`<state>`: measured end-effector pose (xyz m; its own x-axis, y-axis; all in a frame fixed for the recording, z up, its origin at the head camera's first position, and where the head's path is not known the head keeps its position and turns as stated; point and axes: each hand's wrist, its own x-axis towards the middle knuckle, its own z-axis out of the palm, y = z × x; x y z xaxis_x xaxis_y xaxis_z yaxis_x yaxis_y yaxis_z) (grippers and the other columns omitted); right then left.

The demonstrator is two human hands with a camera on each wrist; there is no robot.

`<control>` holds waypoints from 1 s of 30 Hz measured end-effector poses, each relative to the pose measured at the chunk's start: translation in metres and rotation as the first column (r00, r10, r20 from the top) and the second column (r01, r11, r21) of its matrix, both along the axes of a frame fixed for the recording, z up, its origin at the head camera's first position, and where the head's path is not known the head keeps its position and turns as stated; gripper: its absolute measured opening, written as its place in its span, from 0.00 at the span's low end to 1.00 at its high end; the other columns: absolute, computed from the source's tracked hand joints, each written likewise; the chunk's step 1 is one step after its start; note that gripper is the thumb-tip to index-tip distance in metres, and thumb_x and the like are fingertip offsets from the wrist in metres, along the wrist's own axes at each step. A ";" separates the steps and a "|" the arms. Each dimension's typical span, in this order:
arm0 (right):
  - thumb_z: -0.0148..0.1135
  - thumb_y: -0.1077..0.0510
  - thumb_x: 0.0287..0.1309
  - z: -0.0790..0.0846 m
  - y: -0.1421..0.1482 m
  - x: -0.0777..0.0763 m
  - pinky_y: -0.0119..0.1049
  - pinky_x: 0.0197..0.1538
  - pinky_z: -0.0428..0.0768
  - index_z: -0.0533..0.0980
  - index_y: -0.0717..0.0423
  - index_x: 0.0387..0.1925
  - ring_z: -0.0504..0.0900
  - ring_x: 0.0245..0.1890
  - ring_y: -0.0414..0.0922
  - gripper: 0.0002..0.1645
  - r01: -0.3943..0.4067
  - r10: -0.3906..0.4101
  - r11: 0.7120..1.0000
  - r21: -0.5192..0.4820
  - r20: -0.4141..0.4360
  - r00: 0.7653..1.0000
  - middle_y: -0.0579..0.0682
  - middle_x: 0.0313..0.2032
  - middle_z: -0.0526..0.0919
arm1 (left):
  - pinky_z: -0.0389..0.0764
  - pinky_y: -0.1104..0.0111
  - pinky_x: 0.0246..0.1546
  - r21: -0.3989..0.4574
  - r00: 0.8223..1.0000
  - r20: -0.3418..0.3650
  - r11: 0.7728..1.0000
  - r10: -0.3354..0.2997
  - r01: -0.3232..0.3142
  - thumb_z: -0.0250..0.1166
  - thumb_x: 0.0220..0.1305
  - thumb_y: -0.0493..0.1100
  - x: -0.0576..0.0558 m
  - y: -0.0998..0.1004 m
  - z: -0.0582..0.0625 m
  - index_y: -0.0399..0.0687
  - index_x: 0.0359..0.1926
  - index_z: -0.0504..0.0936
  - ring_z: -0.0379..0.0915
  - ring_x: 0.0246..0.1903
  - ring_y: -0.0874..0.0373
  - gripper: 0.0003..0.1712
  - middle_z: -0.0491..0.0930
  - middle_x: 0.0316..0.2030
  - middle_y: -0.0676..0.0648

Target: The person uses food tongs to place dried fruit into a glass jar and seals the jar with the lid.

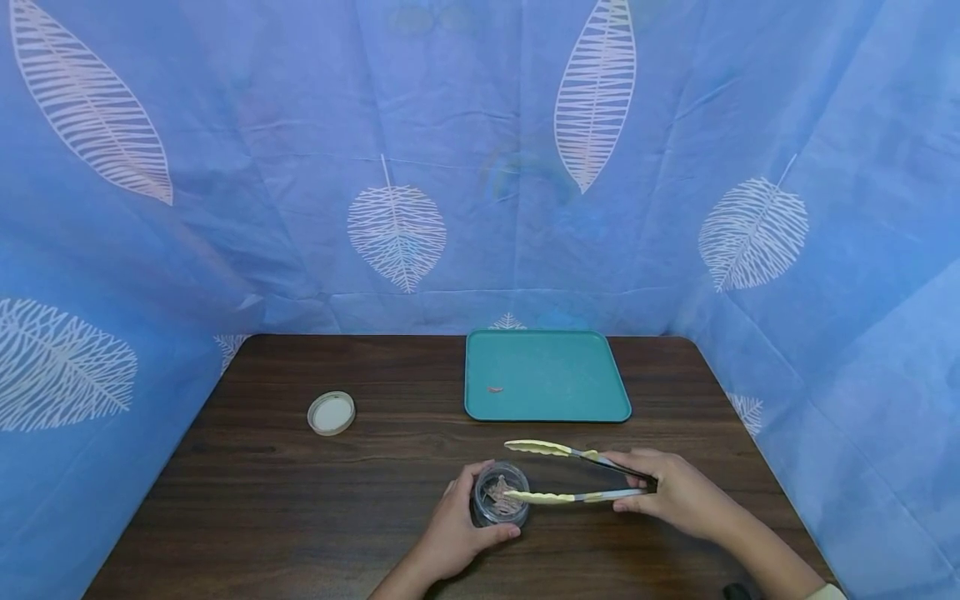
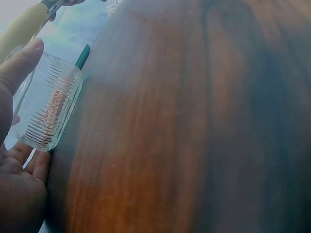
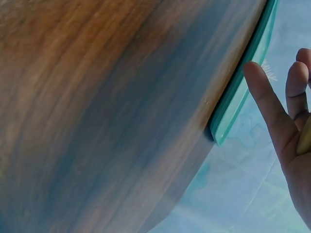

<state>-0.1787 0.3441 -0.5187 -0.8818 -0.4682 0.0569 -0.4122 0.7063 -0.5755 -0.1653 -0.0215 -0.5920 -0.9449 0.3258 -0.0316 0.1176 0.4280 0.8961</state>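
Note:
My left hand (image 1: 453,525) grips a small clear jar (image 1: 486,515) on the table, thumb on the near side and fingers round the far side. In the left wrist view the jar shows ribbed walls (image 2: 46,80). Inside lie brownish-pink pieces (image 1: 498,495), too small to make out. My right hand (image 1: 678,493) holds a pair of tongs (image 1: 607,495) with pale yellow scalloped tips, spread wide apart. One tip overlaps the jar's mouth from the right, while the other stands beyond it, towards the tray. In the right wrist view the tongs are mostly cut off.
A teal tray (image 1: 555,375) lies at the back of the brown table (image 1: 300,517), bearing one small reddish piece (image 1: 495,389). To the left is a round lid (image 1: 332,413). A dark object (image 1: 737,592) pokes in at the lower right. Blue leaf-patterned cloth (image 1: 480,250) hangs behind.

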 end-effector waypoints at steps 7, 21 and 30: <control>0.77 0.37 0.59 0.002 -0.004 -0.006 0.31 0.32 0.72 0.74 0.50 0.77 0.70 0.34 0.31 0.49 0.103 -0.103 0.995 0.007 0.067 0.992 0.43 0.38 0.78 | 0.73 0.41 0.68 -0.004 1.000 0.002 1.000 0.003 -0.003 0.85 0.55 0.62 -0.003 0.001 -0.002 0.55 0.79 0.67 0.70 0.73 0.41 0.56 0.75 0.74 0.47; 0.78 0.39 0.61 -0.006 -0.023 -0.027 0.34 0.35 0.70 0.69 0.50 0.80 0.71 0.33 0.34 0.52 0.234 -0.234 0.972 0.006 0.047 0.971 0.43 0.41 0.80 | 0.73 0.41 0.68 -0.007 0.999 0.029 1.000 0.020 -0.020 0.86 0.54 0.61 -0.001 0.001 -0.002 0.56 0.78 0.67 0.72 0.71 0.42 0.56 0.77 0.72 0.46; 0.77 0.40 0.64 -0.010 -0.039 -0.049 0.35 0.29 0.67 0.67 0.49 0.82 0.64 0.25 0.40 0.51 0.363 -0.356 0.931 -0.043 0.118 0.927 0.47 0.33 0.74 | 0.72 0.41 0.70 -0.004 0.999 0.045 1.000 0.017 -0.017 0.85 0.54 0.62 -0.003 0.001 -0.001 0.57 0.78 0.67 0.70 0.73 0.43 0.56 0.75 0.74 0.47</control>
<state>-0.2275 0.3055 -0.5287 -0.9927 -0.1172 -0.0277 -0.0713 0.7569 -0.6496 -0.1683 -0.0209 -0.5935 -0.9480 0.3094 -0.0751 0.0699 0.4324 0.8990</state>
